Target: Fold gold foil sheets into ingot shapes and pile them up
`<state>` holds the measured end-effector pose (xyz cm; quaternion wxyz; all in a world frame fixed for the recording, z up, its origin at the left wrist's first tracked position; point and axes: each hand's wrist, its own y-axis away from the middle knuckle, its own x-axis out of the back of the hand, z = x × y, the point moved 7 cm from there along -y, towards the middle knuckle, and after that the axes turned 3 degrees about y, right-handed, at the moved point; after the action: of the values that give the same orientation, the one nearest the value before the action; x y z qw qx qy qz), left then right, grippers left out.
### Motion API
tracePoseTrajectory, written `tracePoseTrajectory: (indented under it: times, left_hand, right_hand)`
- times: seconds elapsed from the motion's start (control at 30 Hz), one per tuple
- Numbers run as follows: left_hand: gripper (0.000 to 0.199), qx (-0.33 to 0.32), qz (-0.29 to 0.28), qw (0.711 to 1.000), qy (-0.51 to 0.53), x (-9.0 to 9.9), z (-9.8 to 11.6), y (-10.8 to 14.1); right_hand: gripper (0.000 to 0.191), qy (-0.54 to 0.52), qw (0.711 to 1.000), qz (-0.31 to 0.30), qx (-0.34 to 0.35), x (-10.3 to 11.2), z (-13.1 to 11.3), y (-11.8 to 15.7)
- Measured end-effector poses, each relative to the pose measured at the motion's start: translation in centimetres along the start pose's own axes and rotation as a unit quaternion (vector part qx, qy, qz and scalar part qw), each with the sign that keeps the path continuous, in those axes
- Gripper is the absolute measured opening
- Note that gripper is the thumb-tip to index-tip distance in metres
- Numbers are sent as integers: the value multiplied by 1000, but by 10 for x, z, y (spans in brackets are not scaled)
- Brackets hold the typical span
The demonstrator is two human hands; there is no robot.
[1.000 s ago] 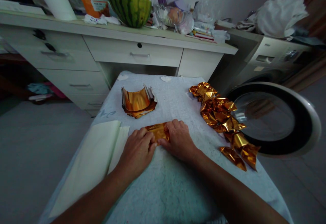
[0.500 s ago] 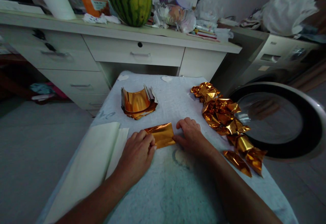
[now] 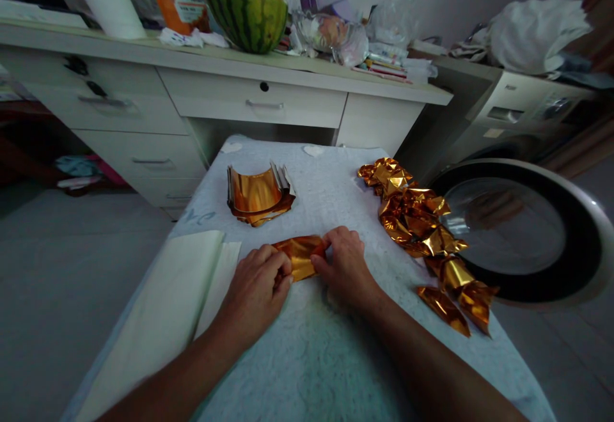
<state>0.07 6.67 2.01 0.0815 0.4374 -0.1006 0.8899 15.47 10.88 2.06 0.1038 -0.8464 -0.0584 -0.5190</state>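
Observation:
Between my hands is a small rectangle of gold foil paper, its right end curling up a little. My left hand is closed on its left end, the fingertips partly hidden. My right hand pinches the right end between thumb and fingers. Behind them stands a curved stack of gold foil sheets with silvery edges. To the right lies a row of folded gold foil pieces, crumpled and overlapping, with a single folded piece at its near end.
White paper sheets lie along the left of the cloth-covered table. Beyond it, a white desk bears a cut watermelon, a paper roll and plastic bags. An open washing machine door sits close to the table's right side.
My right hand has moved left onto the foil's right end and closed on it. That end, flat before, now bends upward. My left hand has kept its grip.

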Motion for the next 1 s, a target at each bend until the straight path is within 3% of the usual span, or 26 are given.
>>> tracePoseTrajectory:
  times: [0.1, 0.23, 0.33, 0.43, 0.53, 0.63, 0.73, 0.87, 1.0]
  left_hand:
    - [9, -5, 8, 1000, 10, 1, -1, 0]
    - [10, -11, 19, 1000, 18, 0, -2, 1]
    - [16, -12, 77, 997, 17, 7, -1, 3]
    - [28, -13, 157, 987, 10, 20, 2, 7]
    - [23, -37, 185, 982, 26, 28, 9, 10]
    - [3, -51, 131, 987, 78, 26, 14, 8]
    - [9, -17, 43, 982, 181, 15, 11, 5]
    - [32, 46, -2, 932, 360, 6, 7, 5]
    - [41, 75, -16, 872, 483, 6, 10, 4]
  right_hand:
    - [12, -53, 998, -16, -1, -1, 0, 0]
    - [27, -191, 981, -16, 1, -4, 1, 1]
    - [29, -298, 954, -40, 2, -9, 2, 0]
    - [13, -386, 918, -84, 12, -12, -1, 0]
    - [10, -409, 910, -59, 4, -6, 1, 0]
    - [10, -350, 937, 15, 7, 5, 2, 3]
    - [10, -263, 960, 71, 63, 17, -9, 8]
    - [9, -226, 952, 107, 174, 28, -30, 15]
    - [19, -212, 955, 87, 189, 27, -37, 17]
